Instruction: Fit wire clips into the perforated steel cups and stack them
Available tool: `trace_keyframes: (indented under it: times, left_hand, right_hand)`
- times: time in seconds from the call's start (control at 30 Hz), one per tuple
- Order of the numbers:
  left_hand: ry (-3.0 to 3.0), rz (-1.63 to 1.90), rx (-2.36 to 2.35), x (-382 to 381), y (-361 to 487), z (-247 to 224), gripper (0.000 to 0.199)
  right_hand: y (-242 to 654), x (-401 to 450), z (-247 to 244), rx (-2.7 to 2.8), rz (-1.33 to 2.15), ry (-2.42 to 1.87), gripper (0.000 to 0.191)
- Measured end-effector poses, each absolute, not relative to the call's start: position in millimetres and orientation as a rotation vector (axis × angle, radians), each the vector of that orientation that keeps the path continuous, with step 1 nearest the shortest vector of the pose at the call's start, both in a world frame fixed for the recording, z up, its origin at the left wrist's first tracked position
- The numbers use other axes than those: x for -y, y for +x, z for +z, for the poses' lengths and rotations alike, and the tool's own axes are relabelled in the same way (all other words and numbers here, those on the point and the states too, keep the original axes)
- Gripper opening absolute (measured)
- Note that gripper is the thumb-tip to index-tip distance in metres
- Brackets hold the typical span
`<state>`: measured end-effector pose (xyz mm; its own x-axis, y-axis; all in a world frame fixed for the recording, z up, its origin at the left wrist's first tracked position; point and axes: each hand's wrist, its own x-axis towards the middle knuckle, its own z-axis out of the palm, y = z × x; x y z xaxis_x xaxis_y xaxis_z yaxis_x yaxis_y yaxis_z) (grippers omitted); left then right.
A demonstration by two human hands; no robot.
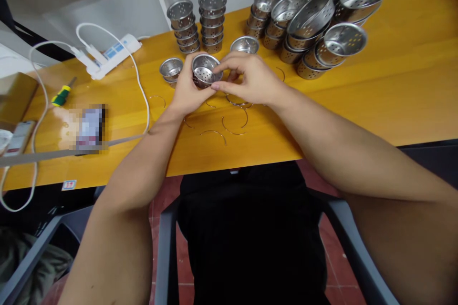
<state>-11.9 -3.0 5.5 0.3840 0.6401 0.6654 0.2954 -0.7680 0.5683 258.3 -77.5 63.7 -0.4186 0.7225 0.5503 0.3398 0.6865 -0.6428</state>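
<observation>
A perforated metal cup (204,75) is held above the table with its open mouth tilted toward me. My left hand (186,89) is wrapped round its left side, thumb underneath. My right hand (250,75) is closed at the cup's right rim, forefinger reaching over the edge and thumb at the outer wall. Whether a small wire is pinched there I cannot make out. Thin curved wires (213,131) lie scattered on the table below. Close to my left hand stand small stacked perforated cups (171,67); another perforated cup (245,44) is partly hidden behind my right hand.
Two tall stacks of cups (213,24) stand by the wall. Larger perforated cups (341,44) crowd the back right, some tilted. Leftward are a power strip (116,55) with white cables, a screwdriver (61,96) and a blurred-out phone (90,128). The wooden table's (400,100) front edge is near me.
</observation>
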Motion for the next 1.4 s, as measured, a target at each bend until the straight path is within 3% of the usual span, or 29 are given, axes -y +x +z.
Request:
trace_keyframes:
  times: [0.33, 0.57, 0.8, 0.9, 1.17, 1.4]
  left_hand:
    - [2.368, 1.281, -0.798, 10.2, -15.2, 14.7, 0.108]
    - [2.358, 1.275, -0.750, 4.3, -14.8, 11.4, 0.109]
    - [2.362, 1.182, -0.675, -4.8, -14.2, -4.3, 0.127]
    - [2.378, 1.173, -0.632, -6.6, -12.2, -7.5, 0.133]
    - [2.225, 1.065, -0.707, 7.3, -11.1, -0.3, 0.117]
    - [2.174, 1.041, -0.806, 17.9, -8.6, 8.8, 0.085]
  right_hand:
    - [256.2, 71.1, 51.6, 2.106, 0.631, -0.710, 0.050]
    - [252.1, 72.3, 48.3, 2.058, 0.648, -0.723, 0.068]
    - [257.2, 73.7, 55.8, 1.969, 0.729, -0.783, 0.101]
    - [257.8, 74.6, 59.7, 1.996, 0.668, -0.805, 0.105]
    - [265.9, 72.5, 71.8, 1.822, 0.330, -1.009, 0.075]
    - [277.5, 61.9, 73.9, 1.915, 0.366, -1.043, 0.091]
